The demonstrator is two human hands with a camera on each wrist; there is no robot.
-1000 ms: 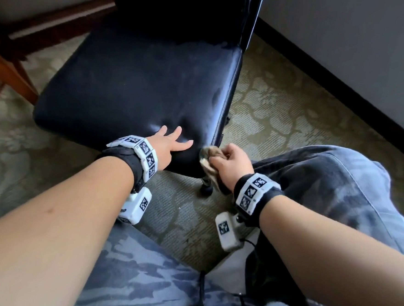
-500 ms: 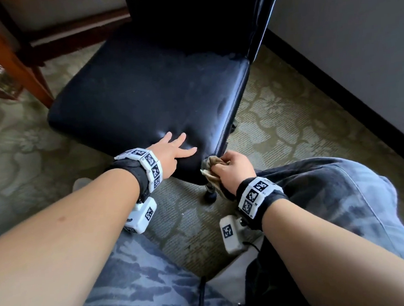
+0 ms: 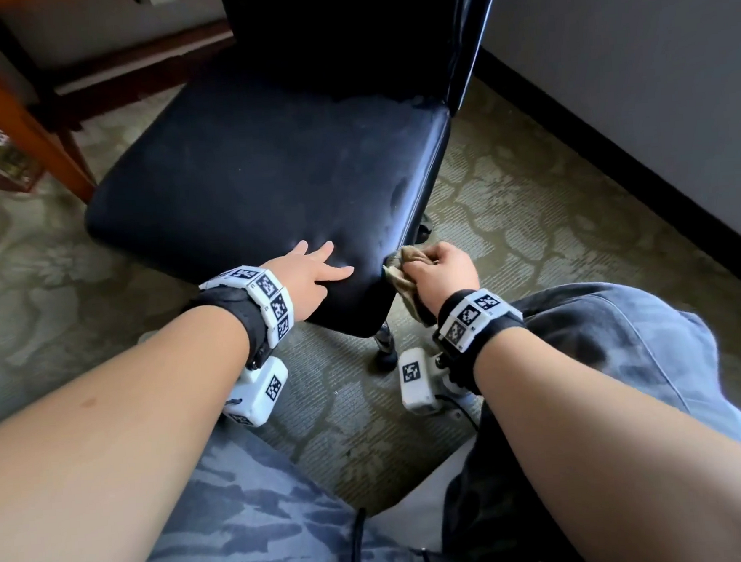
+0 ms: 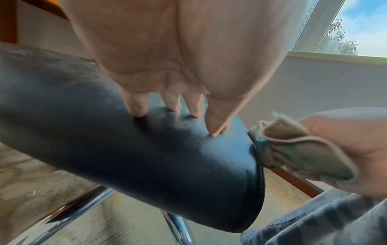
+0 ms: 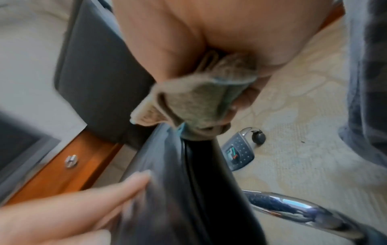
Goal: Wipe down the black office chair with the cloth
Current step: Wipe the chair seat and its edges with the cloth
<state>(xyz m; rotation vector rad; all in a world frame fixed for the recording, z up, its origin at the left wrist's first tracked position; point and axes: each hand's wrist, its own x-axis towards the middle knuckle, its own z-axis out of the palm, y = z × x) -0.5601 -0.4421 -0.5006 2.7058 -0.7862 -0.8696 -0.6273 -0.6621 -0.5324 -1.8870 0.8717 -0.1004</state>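
The black office chair (image 3: pixel 264 165) stands in front of me, its padded seat (image 4: pixel 146 157) filling the middle of the head view. My left hand (image 3: pixel 311 271) rests flat on the seat's near right corner, fingertips (image 4: pixel 136 107) pressing the leather. My right hand (image 3: pixel 442 271) grips a bunched tan cloth (image 3: pixel 407 273) and holds it against the seat's right side edge, near the front corner. In the right wrist view the cloth (image 5: pixel 194 102) touches the seat's dark edge (image 5: pixel 194 165). The left wrist view shows the cloth (image 4: pixel 293 149) beside that seat corner.
Patterned carpet (image 3: pixel 530 208) surrounds the chair. A grey wall with dark baseboard (image 3: pixel 613 141) runs close on the right. A wooden table leg (image 3: pixel 19 116) stands at the left. Chrome chair legs (image 5: pixel 293 208) and a caster (image 5: pixel 258 136) sit under the seat. My knees (image 3: pixel 605 343) are close by.
My right hand with the cloth has moved up from below the seat's front corner onto its right side edge. The left hand stays flat on the seat.
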